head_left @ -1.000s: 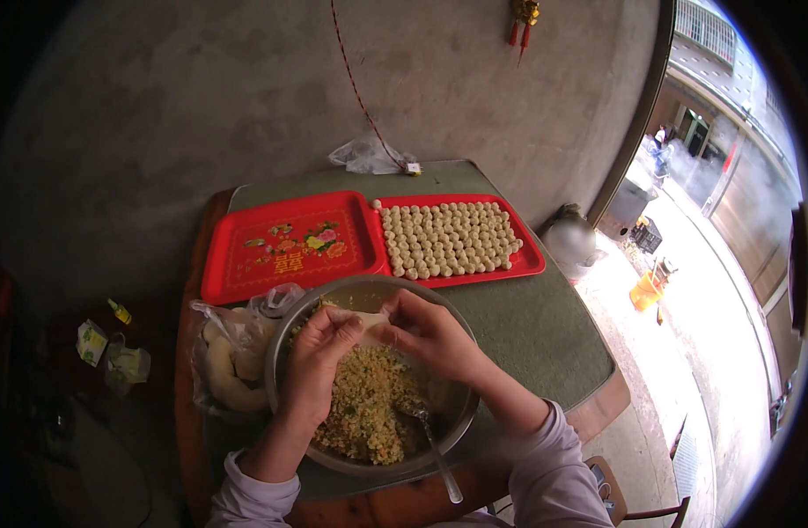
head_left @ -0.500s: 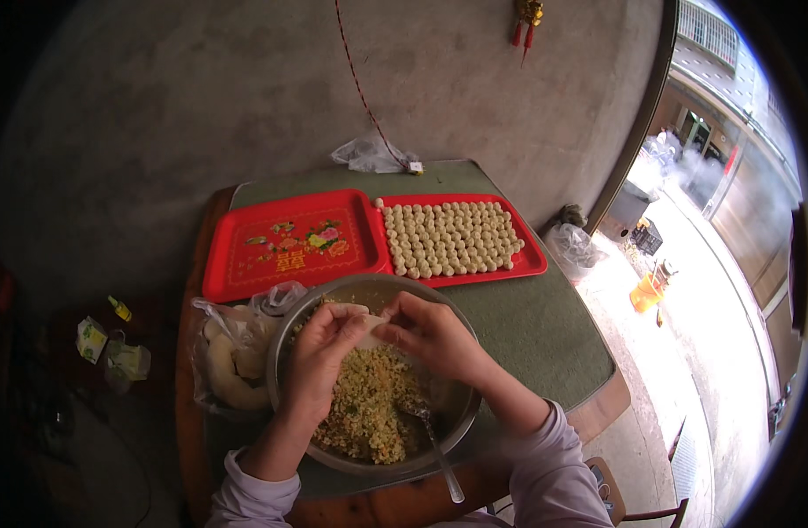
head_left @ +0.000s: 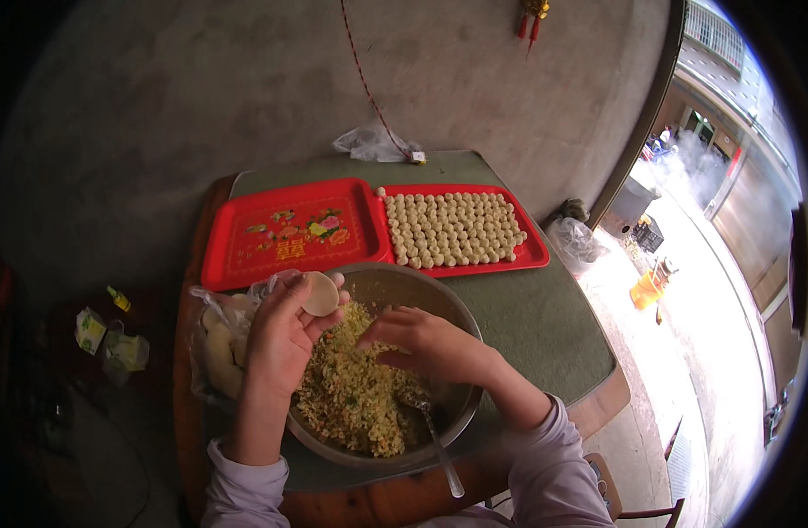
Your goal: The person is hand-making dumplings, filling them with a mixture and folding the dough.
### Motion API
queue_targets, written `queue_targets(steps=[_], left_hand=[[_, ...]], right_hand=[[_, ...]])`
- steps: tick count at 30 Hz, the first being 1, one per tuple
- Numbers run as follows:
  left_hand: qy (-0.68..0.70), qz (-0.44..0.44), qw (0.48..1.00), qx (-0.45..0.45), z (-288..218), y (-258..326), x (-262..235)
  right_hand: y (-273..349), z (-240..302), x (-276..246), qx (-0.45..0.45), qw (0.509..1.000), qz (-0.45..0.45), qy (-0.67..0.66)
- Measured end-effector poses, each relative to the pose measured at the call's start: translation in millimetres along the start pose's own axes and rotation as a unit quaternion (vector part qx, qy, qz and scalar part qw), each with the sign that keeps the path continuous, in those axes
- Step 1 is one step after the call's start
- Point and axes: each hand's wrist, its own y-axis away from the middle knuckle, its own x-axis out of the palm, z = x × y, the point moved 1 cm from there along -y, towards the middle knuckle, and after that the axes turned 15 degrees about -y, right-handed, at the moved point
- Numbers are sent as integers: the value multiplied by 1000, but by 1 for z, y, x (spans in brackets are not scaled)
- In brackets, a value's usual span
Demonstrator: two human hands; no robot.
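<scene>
A thin round dough wrapper (head_left: pixel 320 295) lies in my left hand (head_left: pixel 279 348), held between the thumb and fingers over the left side of a metal mixing bowl (head_left: pixel 450 308). Chopped yellow-green filling with orange bits (head_left: pixel 356 400) fills much of the bowl. Above it hovers my right hand (head_left: pixel 435 345), fingers apart and nothing visible in them. A metal spoon (head_left: pixel 445 462) rests in the filling, its handle over the near rim. Close to my left wrist sits a clear plastic bag with pale dough (head_left: pixel 219 356) inside, partly hidden by the hand.
Behind the bowl, a red tray (head_left: pixel 534 253) carries rows of small round dough pieces (head_left: pixel 452 229). A flower-patterned red tray (head_left: pixel 263 220) overlaps it on the left. A plastic bag (head_left: pixel 373 143) and a cord end lie by the wall. The green tabletop (head_left: pixel 532 326) has a wooden edge.
My hands have parted. The left moved up and left with the wrapper, now showing as a flat disc; the right let go of it and dropped slightly over the filling.
</scene>
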Motion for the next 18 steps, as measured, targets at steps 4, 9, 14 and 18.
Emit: queue_targets(steps=[4,9,14,18], left_hand=[[178,-3,982,-69,3,-4,-10],[186,-17,982,-30,0,-4,-15],[206,-48,977,-6,-5,-6,-24],[219,-57,974,-13,-3,-5,-19]], right_hand=[[1,17,-8,14,990,46,129],[38,46,-27,170,978,107,65],[75,68,-16,72,974,186,105],[83,88,2,102,958,246,106]])
